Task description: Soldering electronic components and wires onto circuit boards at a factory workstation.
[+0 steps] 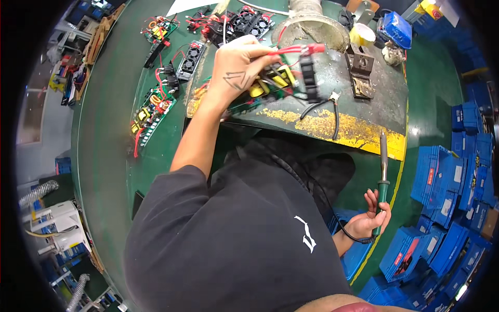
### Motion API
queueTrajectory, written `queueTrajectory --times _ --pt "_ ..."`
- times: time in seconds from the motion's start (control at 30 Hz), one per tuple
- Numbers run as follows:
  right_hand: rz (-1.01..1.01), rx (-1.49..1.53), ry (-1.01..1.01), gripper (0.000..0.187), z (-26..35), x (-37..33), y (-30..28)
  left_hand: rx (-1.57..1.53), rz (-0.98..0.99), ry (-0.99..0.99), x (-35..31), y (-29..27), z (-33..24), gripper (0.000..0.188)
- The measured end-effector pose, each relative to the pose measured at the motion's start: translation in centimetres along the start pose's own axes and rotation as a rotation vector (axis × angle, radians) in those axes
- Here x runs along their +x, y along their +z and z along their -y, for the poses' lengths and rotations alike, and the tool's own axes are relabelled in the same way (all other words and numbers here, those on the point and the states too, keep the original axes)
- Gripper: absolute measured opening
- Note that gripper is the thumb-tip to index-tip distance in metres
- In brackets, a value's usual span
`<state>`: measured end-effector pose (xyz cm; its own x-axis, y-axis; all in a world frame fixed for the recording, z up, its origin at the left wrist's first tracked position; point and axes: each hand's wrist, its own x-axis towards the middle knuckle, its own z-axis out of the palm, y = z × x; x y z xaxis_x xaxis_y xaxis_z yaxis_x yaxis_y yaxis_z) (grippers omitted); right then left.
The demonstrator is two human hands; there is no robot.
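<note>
My left hand (236, 70) is closed on red wires (291, 50) over the worn green-and-yellow bench edge. Connected to the wires are a circuit board (262, 89) with yellow parts and a black fan (309, 78), both smeared by motion. Part of the board is hidden behind my fingers. Off the bench's right side, my right hand (368, 221) grips the green handle of a soldering iron (383, 190), tip up, with its black cord trailing down to the left. Between the two hands, pliers (332, 114) with dark handles lie on the bench top.
Wired circuit boards (150, 114) and a fan unit (191, 60) lie to the left, with more fans (244, 23) behind. A wide funnel hood (332, 32), a metal block (360, 65) and a blue container (396, 30) stand at the back right. Blue bins (439, 177) fill the right side.
</note>
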<state>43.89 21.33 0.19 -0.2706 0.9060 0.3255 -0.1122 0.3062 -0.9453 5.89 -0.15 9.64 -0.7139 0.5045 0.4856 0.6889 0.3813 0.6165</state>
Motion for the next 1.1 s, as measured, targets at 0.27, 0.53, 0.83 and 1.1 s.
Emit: queueTrajectory --times 0.27,0.53,0.83,1.1 --pt "-0.127 0.012 -0.094 0.037 1.8 -2.4 -4.0 -0.128 -0.228 0.353 2.9 3.2 -10.5 0.015" --pt "-0.477 -0.119 -0.082 0.038 3.6 -7.2 -11.6 -0.101 0.105 0.562 2.7 12.4 -25.9 0.023" --pt "-0.743 -0.337 -0.061 0.034 6.0 -7.4 -18.7 -0.972 0.338 0.313 -1.6 16.9 -32.2 0.023" --pt "-0.489 -0.198 -0.057 0.035 5.6 -1.5 -13.7 -0.972 -0.040 0.367 0.4 6.7 -23.3 0.012"
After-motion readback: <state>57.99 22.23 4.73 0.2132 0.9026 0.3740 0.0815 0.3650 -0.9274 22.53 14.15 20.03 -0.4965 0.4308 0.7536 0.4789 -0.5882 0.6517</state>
